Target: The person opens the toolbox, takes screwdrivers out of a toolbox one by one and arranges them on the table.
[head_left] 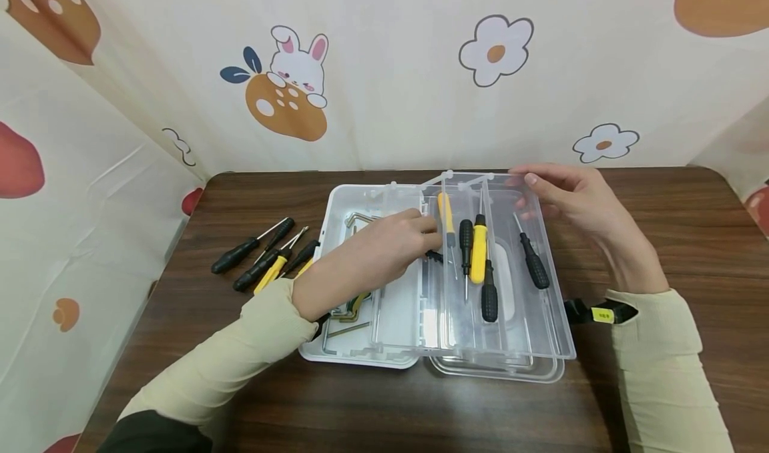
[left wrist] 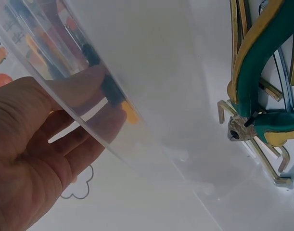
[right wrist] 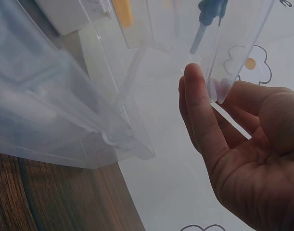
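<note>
- white case (head_left: 345, 203) on the tabletop (head_left: 270, 393), partly under the clear tray (head_left: 541, 329)
- left grip (head_left: 396, 239) appears to pinch a dark handle (left wrist: 110, 89) at the tray; best guided parallel to the dividers (head_left: 444, 319)
- right grip (head_left: 567, 196) grasps the tray's far right corner; light, steady support should keep it from tipping

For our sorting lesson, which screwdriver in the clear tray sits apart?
The black-handled screwdriver at far right in the head view; the others lie closer together, to its left.

Dark tool (head_left: 435, 257) mostly invisible behind the left fingers (head_left: 424, 229) in head view.
</note>
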Action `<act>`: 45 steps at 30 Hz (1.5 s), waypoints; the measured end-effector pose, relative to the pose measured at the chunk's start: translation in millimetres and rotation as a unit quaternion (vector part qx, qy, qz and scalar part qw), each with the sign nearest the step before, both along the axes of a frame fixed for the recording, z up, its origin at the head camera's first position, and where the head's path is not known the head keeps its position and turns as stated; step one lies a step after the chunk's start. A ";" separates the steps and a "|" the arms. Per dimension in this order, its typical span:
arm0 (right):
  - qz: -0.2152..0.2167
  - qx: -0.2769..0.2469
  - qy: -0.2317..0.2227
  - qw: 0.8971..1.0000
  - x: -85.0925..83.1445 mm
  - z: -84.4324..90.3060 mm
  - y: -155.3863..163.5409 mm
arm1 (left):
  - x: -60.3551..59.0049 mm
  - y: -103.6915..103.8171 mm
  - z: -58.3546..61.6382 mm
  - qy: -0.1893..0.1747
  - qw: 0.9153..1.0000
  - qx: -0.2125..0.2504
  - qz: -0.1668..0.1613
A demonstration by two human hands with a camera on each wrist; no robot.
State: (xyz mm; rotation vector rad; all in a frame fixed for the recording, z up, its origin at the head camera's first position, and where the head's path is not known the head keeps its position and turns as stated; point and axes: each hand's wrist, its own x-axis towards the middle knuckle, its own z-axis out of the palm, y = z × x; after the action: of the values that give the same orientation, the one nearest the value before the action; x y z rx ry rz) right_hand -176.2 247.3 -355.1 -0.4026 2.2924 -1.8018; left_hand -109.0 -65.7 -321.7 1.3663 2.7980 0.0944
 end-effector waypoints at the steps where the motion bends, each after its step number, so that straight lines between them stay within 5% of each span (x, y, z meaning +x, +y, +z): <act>1: 0.000 0.001 0.001 1.000 -0.1 -0.2 0.0 | 0.1 0.1 0.1 -0.003 1.000 0.000 0.002; 9: -0.003 0.017 0.008 1.000 -0.5 -0.4 0.0 | 2.4 -2.2 3.6 -0.006 0.999 -0.023 0.022; 20: -0.005 0.029 0.011 1.000 -0.9 -0.2 0.1 | 7.1 -17.4 16.5 0.048 0.997 -0.023 0.048; 34: -0.002 0.021 0.014 1.000 0.6 -1.9 0.5 | 19.2 -62.6 24.2 0.072 0.990 0.066 0.106; 45: 0.005 -0.012 0.007 1.000 -2.0 -1.3 0.4 | 30.3 -103.8 24.9 0.068 0.972 0.146 0.173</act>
State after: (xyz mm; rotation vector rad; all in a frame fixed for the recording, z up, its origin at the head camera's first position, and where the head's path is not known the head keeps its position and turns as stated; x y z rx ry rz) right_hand -178.1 247.7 -356.5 -0.4315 2.2766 -1.8289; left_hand -78.6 -169.5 -296.9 0.9344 3.2136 0.4512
